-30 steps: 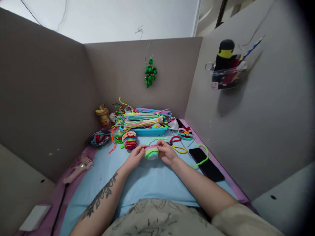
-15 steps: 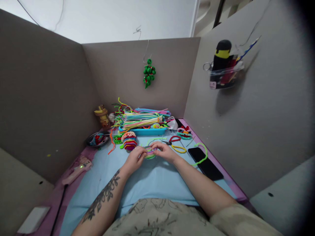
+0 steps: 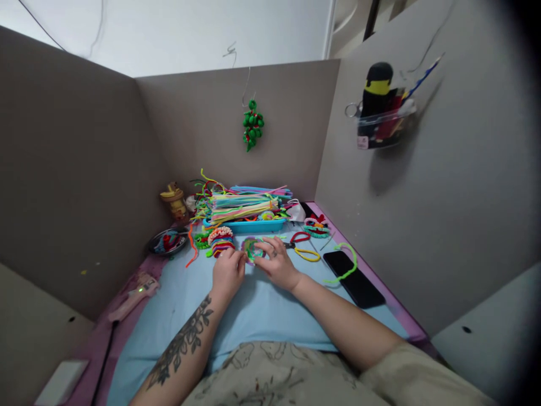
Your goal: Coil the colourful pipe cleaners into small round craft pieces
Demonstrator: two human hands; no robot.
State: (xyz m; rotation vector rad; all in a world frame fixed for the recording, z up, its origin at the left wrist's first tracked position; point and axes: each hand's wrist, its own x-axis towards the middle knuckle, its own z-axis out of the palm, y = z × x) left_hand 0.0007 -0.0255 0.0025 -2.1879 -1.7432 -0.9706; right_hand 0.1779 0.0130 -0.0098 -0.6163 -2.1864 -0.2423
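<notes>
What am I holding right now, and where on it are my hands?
A round pipe-cleaner coil: the left hand grips its left edge, the right hand its right edge.

pipe-cleaner coil (image 3: 252,250): fuzzy, matt | surface (image 3: 190,304): smooth pale-blue sheet, matt | tray (image 3: 257,226): blue plastic, slight sheen | dish (image 3: 151,247): shiny metal | phone (image 3: 355,279): glossy black | partition (image 3: 84,169): grey, matt, felt-like | wall holder (image 3: 382,128): clear glossy plastic

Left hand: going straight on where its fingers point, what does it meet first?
The flat pipe-cleaner coil, right at the fingertips of the left hand; beyond it, probably the blue tray, though depth is unclear.
</notes>
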